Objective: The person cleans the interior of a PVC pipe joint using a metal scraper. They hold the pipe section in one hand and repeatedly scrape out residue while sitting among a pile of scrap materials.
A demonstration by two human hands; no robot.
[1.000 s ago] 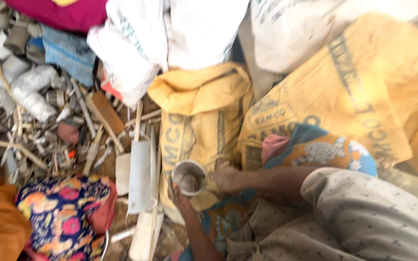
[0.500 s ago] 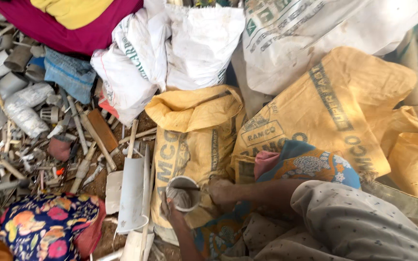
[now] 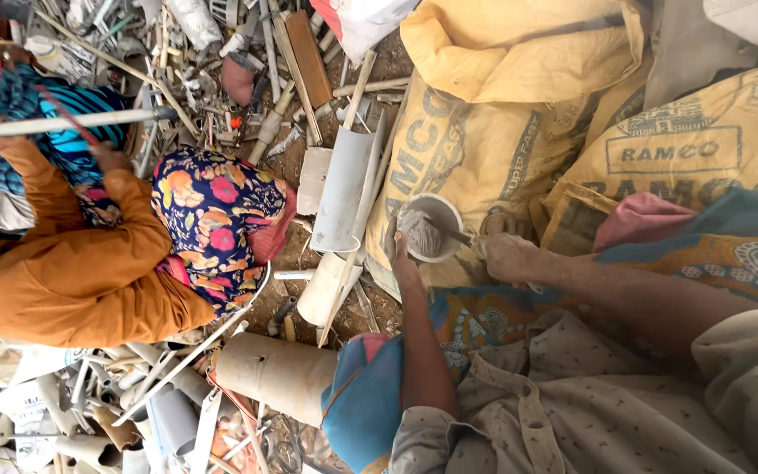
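At the middle of the frame the person's left hand [image 3: 401, 254] grips the near rim of a short grey pipe piece [image 3: 430, 228], its fingers clamped on the left side of the ring. The pipe piece stands with its open end facing up, resting on a yellow woven sack [image 3: 475, 149] that lies across the upper middle of the frame. The right hand [image 3: 504, 254], just to the right of the pipe piece, is closed, fingers together around a thin dark tool [image 3: 454, 233] whose tip reaches into the pipe's opening; what kind of tool it is cannot be told. Both forearms run down toward the lower right, where a pale dotted shirt [image 3: 589, 395] fills the corner.

A second yellow sack [image 3: 704, 149] lies at the upper right, with a pink and blue cloth [image 3: 660, 228] lying over its lower edge. Left of the hands, a split grey pipe half [image 3: 348, 189] lies lengthwise on the ground, with a white pipe piece [image 3: 322, 290] just below it. A wide tan pipe [image 3: 278, 373] lies at lower centre. At the left a second person in an orange sleeve [image 3: 72, 281] and a flowered garment [image 3: 212, 219] holds a long white rod [image 3: 54, 123]. Scrap pipes and sticks [image 3: 221, 61] litter the upper left.
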